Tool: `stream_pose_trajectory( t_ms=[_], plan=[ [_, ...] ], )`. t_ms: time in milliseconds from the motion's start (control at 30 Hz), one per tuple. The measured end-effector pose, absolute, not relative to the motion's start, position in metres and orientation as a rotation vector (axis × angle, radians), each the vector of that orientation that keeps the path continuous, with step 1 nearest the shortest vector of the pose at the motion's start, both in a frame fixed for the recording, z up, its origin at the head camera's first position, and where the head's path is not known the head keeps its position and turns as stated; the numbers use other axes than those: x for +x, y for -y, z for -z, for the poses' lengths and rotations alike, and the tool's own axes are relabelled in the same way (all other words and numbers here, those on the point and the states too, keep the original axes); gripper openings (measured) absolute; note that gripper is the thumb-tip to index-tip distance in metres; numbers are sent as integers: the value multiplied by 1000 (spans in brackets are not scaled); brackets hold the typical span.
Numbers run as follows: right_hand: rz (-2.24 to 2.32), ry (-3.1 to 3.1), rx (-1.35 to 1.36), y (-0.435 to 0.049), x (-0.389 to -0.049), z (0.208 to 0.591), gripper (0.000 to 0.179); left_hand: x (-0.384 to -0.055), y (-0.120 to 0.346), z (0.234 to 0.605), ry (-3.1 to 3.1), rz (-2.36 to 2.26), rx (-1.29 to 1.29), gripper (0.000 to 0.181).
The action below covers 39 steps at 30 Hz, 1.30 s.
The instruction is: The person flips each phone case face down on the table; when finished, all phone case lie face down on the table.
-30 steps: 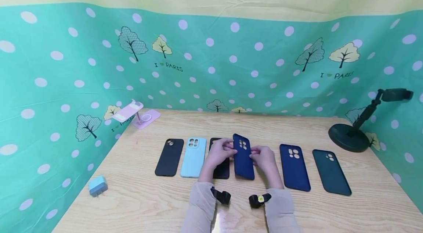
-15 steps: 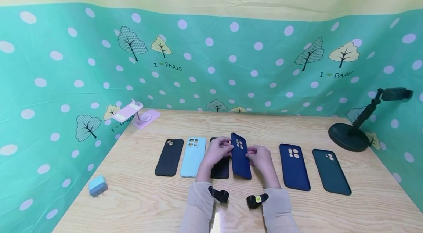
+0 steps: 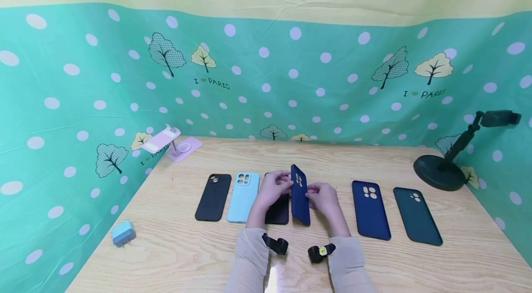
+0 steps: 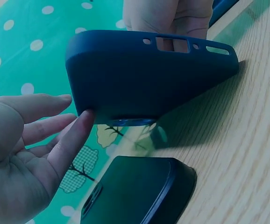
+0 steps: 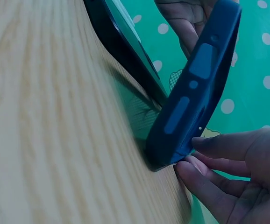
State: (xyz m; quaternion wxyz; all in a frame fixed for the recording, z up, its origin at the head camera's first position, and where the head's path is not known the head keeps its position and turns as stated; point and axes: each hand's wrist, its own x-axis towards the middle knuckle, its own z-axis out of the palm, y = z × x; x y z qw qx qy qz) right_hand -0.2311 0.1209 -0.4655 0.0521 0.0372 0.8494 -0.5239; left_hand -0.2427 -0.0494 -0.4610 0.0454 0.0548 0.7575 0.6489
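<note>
A dark blue phone case [image 3: 300, 196] stands raised on its edge in the middle of the row, its camera cutouts at the far end. My left hand [image 3: 273, 187] has its thumb and fingertips at the case's left edge; in the left wrist view the thumb tip [image 4: 86, 116] overlaps a corner. From the other side my right hand [image 3: 323, 198] pinches the opposite edge between thumb and finger, as the right wrist view shows beside the fingertips [image 5: 189, 164]. Under my left hand lies a black case [image 3: 277, 212], partly covered.
Left of the hands lie a light blue case [image 3: 242, 203] and a black case [image 3: 213, 200]. To the right are another blue case [image 3: 371, 214] and a dark green case [image 3: 417, 216]. A pink stand [image 3: 184, 147], black stand [image 3: 438, 173] and blue charger [image 3: 123, 234] sit farther out.
The blue case has turned more edge-on and shifted slightly left, along with my right hand. My left hand has moved slightly left.
</note>
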Motion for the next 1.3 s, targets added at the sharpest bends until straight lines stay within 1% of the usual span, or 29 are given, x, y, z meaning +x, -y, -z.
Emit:
stream_pose_trajectory(
  t_ms=[233,500,633,800,967,1300],
  plan=[
    [1551,-2596,122,-119,-234,469,25,-243,49,460,-2294,-2018,202,34],
    [1645,-2450,31,-117,-230,467,25,-241,44,457,-2273,-2020,278,35],
    [1648,-2437,35,-118,-230,467,26,-241,43,457,-2283,-1999,291,36],
    [1670,-2412,62,-122,-231,464,29,-240,43,458,-2301,-1982,301,36],
    [1793,-2303,69,-128,-232,461,33,-241,42,457,-2306,-1982,307,36],
    [1874,-2202,-12,-136,-232,451,36,-239,42,460,-2366,-1878,356,29]
  ],
)
